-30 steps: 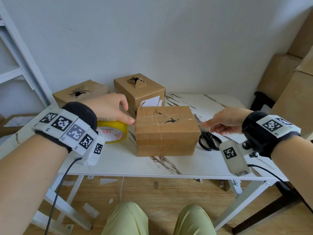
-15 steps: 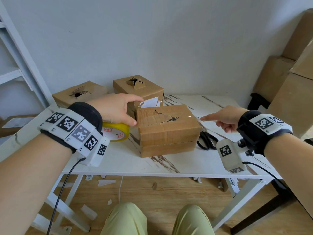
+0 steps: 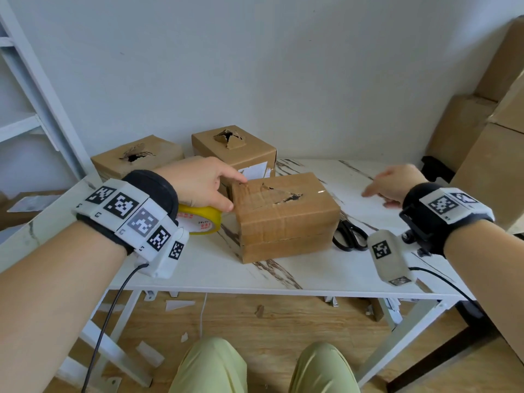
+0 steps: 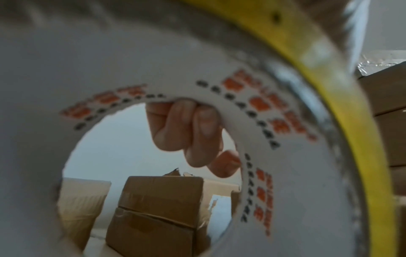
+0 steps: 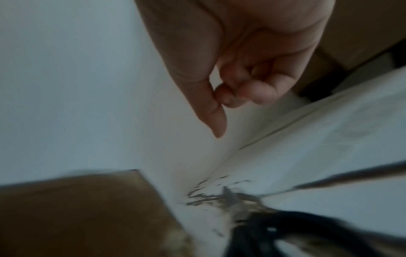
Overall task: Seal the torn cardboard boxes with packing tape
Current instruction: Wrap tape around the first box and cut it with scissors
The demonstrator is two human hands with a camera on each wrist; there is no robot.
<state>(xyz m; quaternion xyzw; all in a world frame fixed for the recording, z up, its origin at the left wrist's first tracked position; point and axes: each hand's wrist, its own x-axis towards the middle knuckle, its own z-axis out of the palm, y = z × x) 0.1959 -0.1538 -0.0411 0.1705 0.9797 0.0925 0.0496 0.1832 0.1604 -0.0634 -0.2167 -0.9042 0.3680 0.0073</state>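
Observation:
The front torn box (image 3: 286, 222) stands mid-table with a shiny strip of clear tape across its jagged top hole. My left hand (image 3: 198, 185) grips the yellow tape roll (image 3: 204, 219) right against the box's left side. Its forefinger touches the top left corner, and the thumb lies by the side wall. In the left wrist view its fingers (image 4: 191, 130) curl over the far rim of the roll's white core (image 4: 274, 156). My right hand (image 3: 394, 184) hovers right of the box, holding nothing, one digit stretched and the other fingers (image 5: 252, 92) curled in.
Black scissors (image 3: 350, 236) lie on the white marble-pattern table (image 3: 283, 276) between the box and my right wrist. Two more torn boxes (image 3: 136, 157) (image 3: 235, 146) stand at the back left. Stacked cartons (image 3: 487, 165) rise at the right, a white rack (image 3: 34, 89) at the left.
My left hand has brought the roll in against the box's left side, forefinger now on the corner. My right hand has drawn back to the right, away from the box.

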